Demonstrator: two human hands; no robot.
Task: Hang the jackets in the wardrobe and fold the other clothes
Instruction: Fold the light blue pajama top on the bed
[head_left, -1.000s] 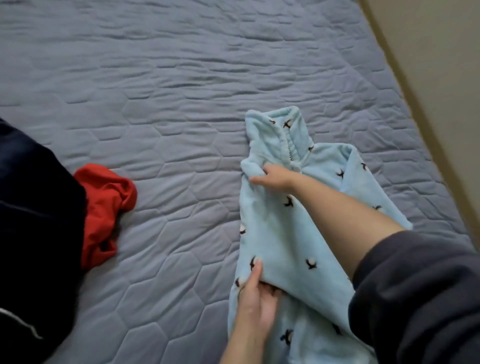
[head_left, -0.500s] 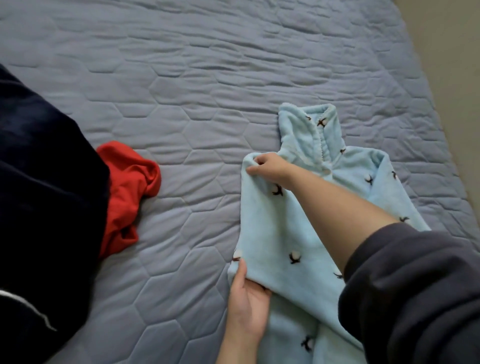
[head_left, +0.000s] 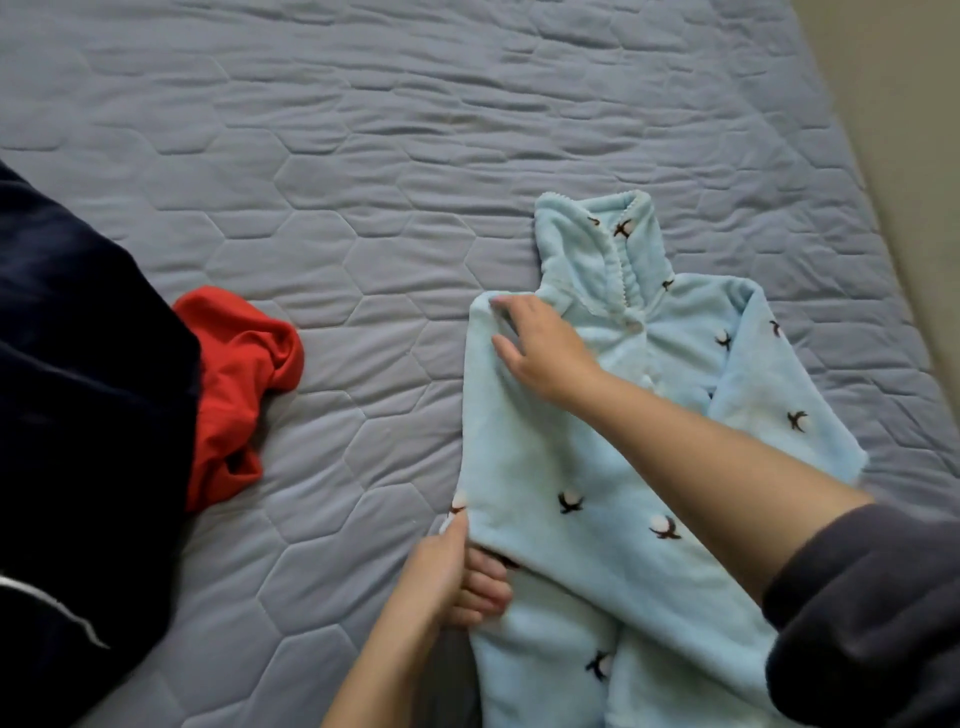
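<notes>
A pale blue fleece garment (head_left: 597, 519) is laid flat on the quilted bedcover (head_left: 363, 156), with one side folded inward. The shoulder fold is pressed by the right hand (head_left: 545, 353), fingers loosely spread. The folded edge lower down is pinched by the left hand (head_left: 452, 571). A red garment (head_left: 239, 374) is seen well apart.

A light blue fleece top with a small dark-and-white cotton-flower print (head_left: 597, 467) lies flat on the quilted grey-blue bed (head_left: 363, 156), collar away from the viewer, its left edge folded in over the front. Well to its left lies a crumpled red cloth garment (head_left: 234, 374), partly tucked under a bulky dark navy garment (head_left: 78, 415).
</notes>
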